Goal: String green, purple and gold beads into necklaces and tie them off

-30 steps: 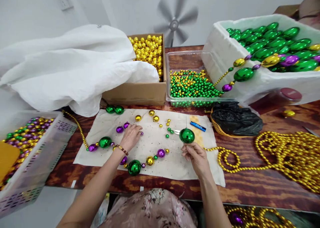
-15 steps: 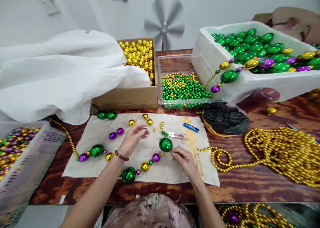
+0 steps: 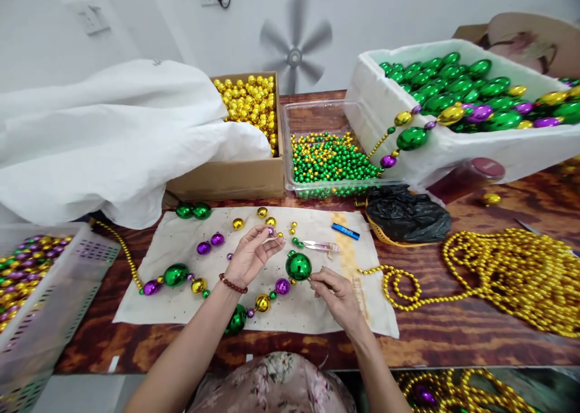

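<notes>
My left hand [image 3: 254,255], a brown beaded bracelet [image 3: 233,284] at its wrist, pinches a small purple bead [image 3: 270,231] above the cloth. The bead is close to the upper end of a thin pale wire or needle [image 3: 281,244]; whether it is threaded on I cannot tell. That thin piece passes through a large shiny green ball [image 3: 299,267]. Just below the ball, the fingers of my right hand [image 3: 334,293] pinch its lower end. Beneath my hands runs a string with a purple ball [image 3: 282,286], a gold ball [image 3: 262,302] and another green ball [image 3: 236,319].
On the white cloth [image 3: 149,307] lie loose beads, scissors [image 3: 319,246] and a blue marker [image 3: 345,231]. Behind stand a carton [image 3: 226,180], a clear tray [image 3: 312,185] and a foam box [image 3: 385,93]. Gold bead strands [image 3: 512,280] are heaped at right; a plastic basket [image 3: 67,280] is at left.
My left hand has moved right with the purple bead, nearer the thin wire's end. A small purple bead on the cloth has come into sight. My right hand has hardly moved.
</notes>
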`<act>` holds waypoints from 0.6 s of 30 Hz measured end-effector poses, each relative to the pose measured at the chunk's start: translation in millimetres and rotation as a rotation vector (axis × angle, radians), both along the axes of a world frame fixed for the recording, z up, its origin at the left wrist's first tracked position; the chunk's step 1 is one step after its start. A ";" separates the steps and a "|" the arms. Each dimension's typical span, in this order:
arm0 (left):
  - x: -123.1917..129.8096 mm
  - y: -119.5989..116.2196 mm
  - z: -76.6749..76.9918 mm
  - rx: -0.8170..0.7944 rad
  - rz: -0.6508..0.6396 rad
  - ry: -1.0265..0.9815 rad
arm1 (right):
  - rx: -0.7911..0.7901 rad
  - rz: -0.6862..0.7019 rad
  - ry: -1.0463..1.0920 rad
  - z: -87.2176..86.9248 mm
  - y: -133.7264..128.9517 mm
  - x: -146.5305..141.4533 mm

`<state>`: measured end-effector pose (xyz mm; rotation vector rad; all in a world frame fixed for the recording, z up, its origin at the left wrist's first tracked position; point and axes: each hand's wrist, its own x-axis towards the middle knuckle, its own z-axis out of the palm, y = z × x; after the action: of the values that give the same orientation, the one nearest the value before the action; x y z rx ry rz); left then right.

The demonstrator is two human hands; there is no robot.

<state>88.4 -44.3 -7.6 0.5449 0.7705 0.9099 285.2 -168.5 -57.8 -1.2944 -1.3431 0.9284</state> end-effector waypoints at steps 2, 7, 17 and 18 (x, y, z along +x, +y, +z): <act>2.2 -0.4 1.5 0.038 0.011 0.031 | -0.003 -0.020 -0.005 0.5 -0.1 -0.4; 19.0 -11.2 -0.3 0.132 0.024 0.148 | -0.076 -0.070 0.063 -5.9 2.8 0.6; 47.3 -25.4 -21.5 0.320 -0.043 0.443 | -0.355 -0.069 0.131 -39.3 -2.2 28.6; 47.7 -24.0 -17.7 0.361 -0.045 0.449 | -0.354 -0.067 0.048 -36.2 -4.0 33.1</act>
<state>136.0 -68.3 -25.3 1.1052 0.9970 0.9010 318.3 -172.5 -94.0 -1.5624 -1.1226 1.1792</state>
